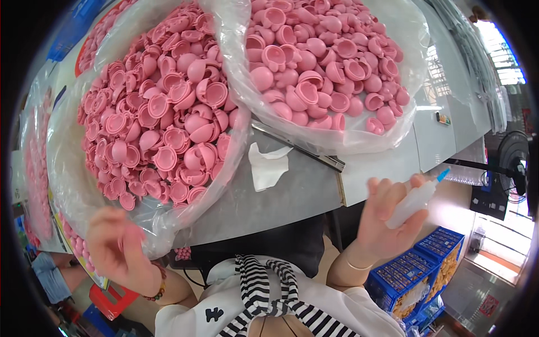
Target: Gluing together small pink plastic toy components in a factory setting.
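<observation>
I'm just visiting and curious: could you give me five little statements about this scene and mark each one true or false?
1. The right hand holds a bottle with a blue tip. True.
2. The white scrap lies inside a bag. False: it lies on the grey table.
3. The left wrist wears a beaded bracelet. True.
4. The fan stands at the picture's left edge. False: it is toward the right edge.
5. The pieces in the two big bags are green. False: they are pink.
</observation>
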`<state>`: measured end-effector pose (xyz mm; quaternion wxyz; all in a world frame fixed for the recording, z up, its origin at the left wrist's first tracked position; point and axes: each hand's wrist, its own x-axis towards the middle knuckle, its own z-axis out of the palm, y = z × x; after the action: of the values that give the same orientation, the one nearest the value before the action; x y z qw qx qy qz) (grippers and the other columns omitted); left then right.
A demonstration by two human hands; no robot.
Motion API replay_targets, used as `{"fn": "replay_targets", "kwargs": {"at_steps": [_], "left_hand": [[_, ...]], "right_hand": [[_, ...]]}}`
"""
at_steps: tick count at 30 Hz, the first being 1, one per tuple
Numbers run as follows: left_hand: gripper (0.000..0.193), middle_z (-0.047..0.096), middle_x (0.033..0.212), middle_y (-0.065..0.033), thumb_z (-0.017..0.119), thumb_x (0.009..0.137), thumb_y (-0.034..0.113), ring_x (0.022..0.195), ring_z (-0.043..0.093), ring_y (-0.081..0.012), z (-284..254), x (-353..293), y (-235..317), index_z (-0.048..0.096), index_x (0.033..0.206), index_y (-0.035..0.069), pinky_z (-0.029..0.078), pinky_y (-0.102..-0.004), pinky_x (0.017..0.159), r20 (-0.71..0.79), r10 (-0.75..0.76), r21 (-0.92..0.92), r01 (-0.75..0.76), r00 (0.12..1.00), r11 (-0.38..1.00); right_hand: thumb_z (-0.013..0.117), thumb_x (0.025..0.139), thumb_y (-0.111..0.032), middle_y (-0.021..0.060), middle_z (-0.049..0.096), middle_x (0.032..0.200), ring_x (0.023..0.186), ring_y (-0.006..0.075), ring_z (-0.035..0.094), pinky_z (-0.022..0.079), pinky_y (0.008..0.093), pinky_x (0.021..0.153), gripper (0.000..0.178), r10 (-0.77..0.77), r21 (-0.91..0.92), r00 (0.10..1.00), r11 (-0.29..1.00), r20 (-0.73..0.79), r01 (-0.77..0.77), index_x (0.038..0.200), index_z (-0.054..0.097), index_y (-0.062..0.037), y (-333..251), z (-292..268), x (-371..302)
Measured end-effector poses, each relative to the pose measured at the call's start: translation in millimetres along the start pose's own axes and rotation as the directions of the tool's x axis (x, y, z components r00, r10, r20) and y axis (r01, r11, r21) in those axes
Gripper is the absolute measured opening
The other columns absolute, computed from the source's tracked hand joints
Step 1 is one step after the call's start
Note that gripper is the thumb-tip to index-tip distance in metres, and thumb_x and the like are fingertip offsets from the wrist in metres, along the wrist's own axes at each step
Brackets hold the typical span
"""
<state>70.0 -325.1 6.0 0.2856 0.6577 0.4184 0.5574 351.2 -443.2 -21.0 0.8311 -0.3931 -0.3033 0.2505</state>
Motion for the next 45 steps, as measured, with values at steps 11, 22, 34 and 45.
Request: {"fn": "replay_targets", "kwargs": {"at_steps": [11, 22, 34, 45], "left_hand": [[0.021, 0.055, 0.074, -0.0087, 0.066, 0.064, -0.001, 0.064, 0.056, -0.0224, 106, -24, 25, 0.059, 0.083, 0.002, 0.046, -0.0292, 0.054, 0.684, 0.195, -0.289, 0.016, 0.703, 0.957], [0.022, 0.057, 0.073, -0.0046, 0.062, 0.060, -0.005, 0.048, 0.048, -0.0089, 105, -25, 18, 0.066, 0.080, 0.005, 0.037, -0.0200, 0.041, 0.668, 0.169, -0.312, 0.066, 0.725, 0.948], [0.016, 0.056, 0.063, -0.0050, 0.061, 0.052, -0.001, 0.046, 0.051, -0.0130, 106, -21, 17, 0.061, 0.067, 0.004, 0.039, -0.0232, 0.040, 0.662, 0.222, -0.261, -0.057, 0.716, 0.964], [0.021, 0.058, 0.066, -0.0057, 0.059, 0.055, -0.005, 0.044, 0.046, -0.0083, 97, -19, 22, 0.065, 0.073, 0.004, 0.034, -0.0177, 0.039, 0.619, 0.130, -0.259, 0.045, 0.774, 0.965]], "right_hand": [[0.038, 0.094, -0.035, 0.0026, 0.043, 0.067, 0.069, 0.0166, 0.041, 0.041, 0.0567, 0.081, 0.037, 0.177, 0.387, 0.894, 0.854, 0.411, -0.347, 0.120, 0.028, -0.0113, -3, 25, -21], [0.036, 0.094, -0.034, 0.0030, 0.043, 0.066, 0.066, 0.0164, 0.041, 0.037, 0.0635, 0.085, 0.032, 0.218, 0.376, 0.871, 0.836, 0.441, -0.399, 0.115, 0.029, -0.0117, -3, 19, -23], [0.048, 0.089, -0.031, 0.0121, 0.054, 0.065, 0.063, 0.0194, 0.047, 0.029, 0.0671, 0.090, 0.033, 0.234, 0.302, 0.793, 0.835, 0.563, -0.461, 0.104, 0.036, -0.0047, -9, 15, -19], [0.039, 0.094, -0.030, 0.0038, 0.047, 0.058, 0.060, 0.0158, 0.043, 0.030, 0.0681, 0.089, 0.027, 0.223, 0.396, 0.868, 0.820, 0.444, -0.413, 0.109, 0.033, -0.0089, -3, 17, -21]]}}
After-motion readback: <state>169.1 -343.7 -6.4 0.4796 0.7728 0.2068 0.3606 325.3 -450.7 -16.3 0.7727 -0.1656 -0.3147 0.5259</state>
